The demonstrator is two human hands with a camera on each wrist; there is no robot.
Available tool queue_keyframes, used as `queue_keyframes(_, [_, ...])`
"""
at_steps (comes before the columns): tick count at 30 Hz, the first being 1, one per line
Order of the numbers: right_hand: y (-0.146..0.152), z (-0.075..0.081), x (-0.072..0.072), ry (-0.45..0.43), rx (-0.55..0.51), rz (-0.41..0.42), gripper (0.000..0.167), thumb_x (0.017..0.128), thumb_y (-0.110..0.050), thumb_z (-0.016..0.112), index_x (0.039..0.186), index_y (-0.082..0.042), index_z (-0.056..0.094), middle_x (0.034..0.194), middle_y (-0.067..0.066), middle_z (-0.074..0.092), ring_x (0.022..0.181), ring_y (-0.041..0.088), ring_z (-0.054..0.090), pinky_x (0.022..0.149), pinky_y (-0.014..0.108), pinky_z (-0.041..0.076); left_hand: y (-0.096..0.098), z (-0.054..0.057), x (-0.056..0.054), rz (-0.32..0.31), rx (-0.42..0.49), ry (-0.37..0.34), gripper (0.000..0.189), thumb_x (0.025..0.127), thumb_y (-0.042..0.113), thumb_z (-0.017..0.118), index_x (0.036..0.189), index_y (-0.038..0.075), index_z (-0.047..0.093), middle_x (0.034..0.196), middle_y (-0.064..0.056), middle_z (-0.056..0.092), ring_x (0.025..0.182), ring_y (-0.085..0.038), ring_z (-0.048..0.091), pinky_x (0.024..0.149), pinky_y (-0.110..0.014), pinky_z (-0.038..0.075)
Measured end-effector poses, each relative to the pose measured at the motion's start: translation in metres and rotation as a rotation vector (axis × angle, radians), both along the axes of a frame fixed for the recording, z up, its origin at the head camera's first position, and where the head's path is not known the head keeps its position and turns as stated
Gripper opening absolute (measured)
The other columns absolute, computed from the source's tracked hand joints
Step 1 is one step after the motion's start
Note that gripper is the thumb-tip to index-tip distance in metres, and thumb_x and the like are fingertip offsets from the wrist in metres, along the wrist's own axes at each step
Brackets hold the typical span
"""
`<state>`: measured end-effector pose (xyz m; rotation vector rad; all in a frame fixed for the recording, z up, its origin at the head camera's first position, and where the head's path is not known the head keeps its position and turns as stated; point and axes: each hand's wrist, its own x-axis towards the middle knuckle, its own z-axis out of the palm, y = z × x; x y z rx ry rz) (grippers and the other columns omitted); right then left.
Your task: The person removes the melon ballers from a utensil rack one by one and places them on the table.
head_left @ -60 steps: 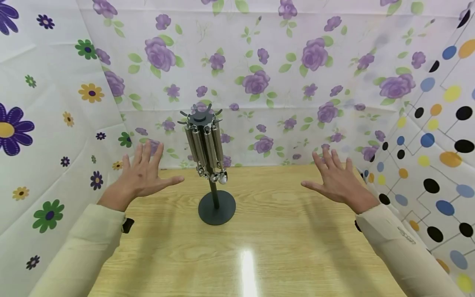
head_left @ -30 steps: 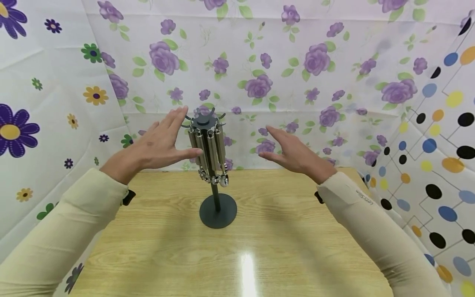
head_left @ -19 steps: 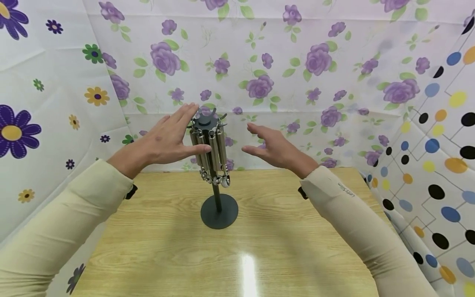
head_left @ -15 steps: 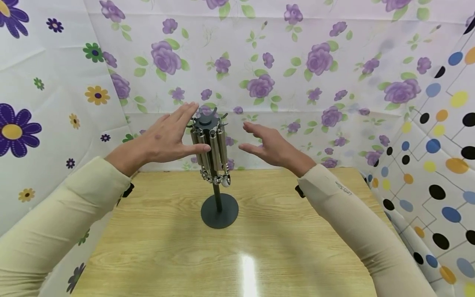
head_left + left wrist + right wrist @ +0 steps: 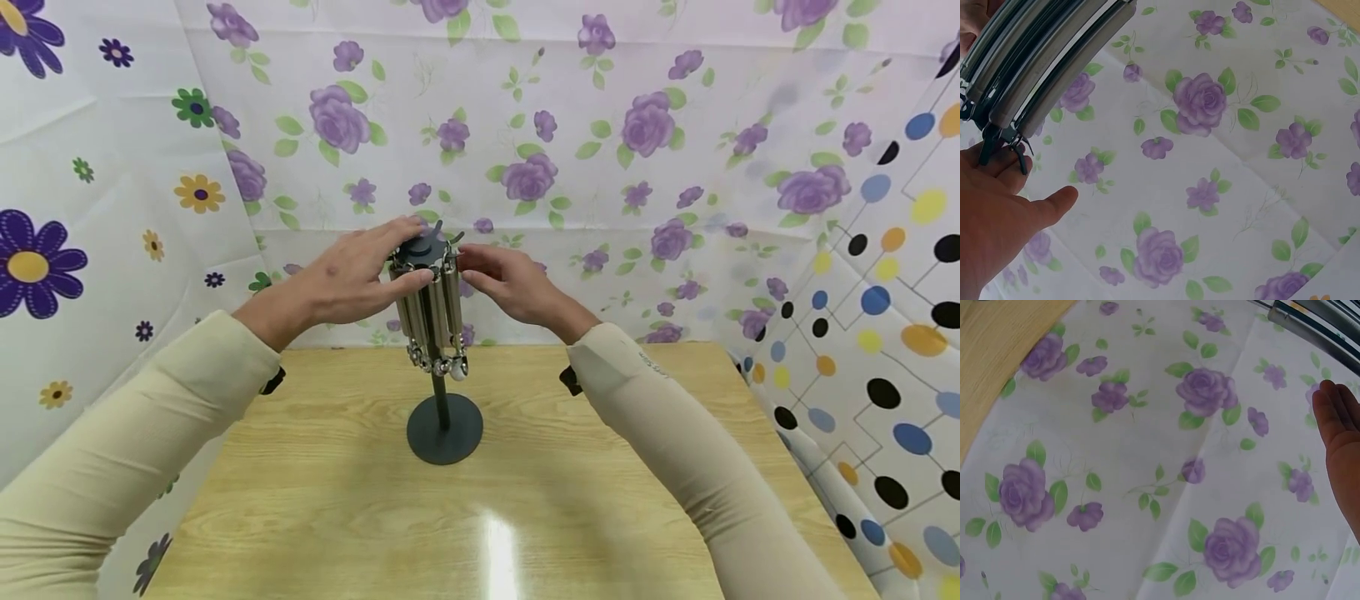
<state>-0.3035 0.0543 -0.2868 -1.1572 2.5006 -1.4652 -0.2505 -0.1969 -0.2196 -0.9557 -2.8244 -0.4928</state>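
A dark metal stand (image 5: 445,433) stands upright on the table, with curved hooks around its top disc. Several silver utensils (image 5: 415,307) with long tubular handles hang from the hooks; rounded shiny parts show at their lower ends. My left hand (image 5: 337,275) lies along the stand's top left, fingers straight, thumb across the front of the handles. In the left wrist view, hooks (image 5: 987,142) overlap the fingers of that hand (image 5: 997,219). My right hand (image 5: 521,287) is at the right-side hooks, its fingertips right beside a handle, fingers extended and slightly bent.
The wooden table (image 5: 315,483) carries the stand near its back edge. Behind it hangs a white cloth (image 5: 570,108) with purple roses. A flower-print cloth (image 5: 127,275) borders the left side, and a dotted cloth (image 5: 847,392) borders the right.
Both hands have come inward from the sides to the stand's top, the right one travelling farther left. The stand and its hanging utensils stay where they were.
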Motion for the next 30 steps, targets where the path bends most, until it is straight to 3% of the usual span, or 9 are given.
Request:
queue_keyframes(6, [-0.006,-0.001,-0.001,-0.039,-0.006,0.001,0.045,0.105,-0.011,0.052,0.149,-0.003,0.045,0.137,0.015,0.058,0.123,0.024,0.059,0.098,0.034,0.048,0.002,-0.007,-0.001,-0.043,0.048,0.028,0.058,0.106,0.038,0.048,0.155,0.011,0.036,0.155,-0.018,0.038,0.139,-0.041,0.038,0.109,-0.057,0.032])
queue_keyframes(12, [-0.008,-0.001,-0.002,-0.059,-0.022,-0.002,0.038,0.105,-0.006,0.052,0.143,-0.001,0.052,0.129,0.014,0.063,0.117,0.022,0.062,0.093,0.033,0.051,0.003,-0.002,-0.002,-0.029,0.082,-0.061,0.055,0.107,0.036,0.046,0.155,0.010,0.037,0.151,-0.020,0.043,0.138,-0.038,0.040,0.107,-0.056,0.035])
queue_keyframes(18, [-0.005,0.004,0.001,-0.019,-0.030,-0.069,0.030,0.103,-0.008,0.057,0.132,0.000,0.058,0.115,0.013,0.067,0.104,0.021,0.067,0.089,0.034,0.052,0.002,0.001,-0.002,-0.008,0.093,-0.118,0.054,0.107,0.036,0.047,0.154,0.013,0.038,0.154,-0.019,0.040,0.141,-0.036,0.036,0.109,-0.055,0.032])
queue_keyframes(23, [0.004,0.007,0.001,-0.016,-0.022,-0.129,0.028,0.102,-0.013,0.060,0.127,-0.002,0.061,0.115,0.011,0.067,0.108,0.022,0.065,0.094,0.036,0.050,0.000,0.003,-0.005,-0.008,0.133,-0.153,0.049,0.108,0.036,0.043,0.152,0.013,0.044,0.158,-0.014,0.035,0.145,-0.035,0.030,0.111,-0.056,0.028])
queue_keyframes(30, [0.018,0.004,0.003,-0.006,-0.017,-0.168,0.027,0.101,-0.015,0.063,0.125,-0.002,0.062,0.114,0.012,0.067,0.107,0.023,0.065,0.095,0.039,0.049,-0.002,0.007,-0.012,0.008,0.195,-0.125,0.036,0.108,0.024,0.048,0.138,0.010,0.060,0.156,-0.012,0.039,0.145,-0.034,0.031,0.110,-0.056,0.031])
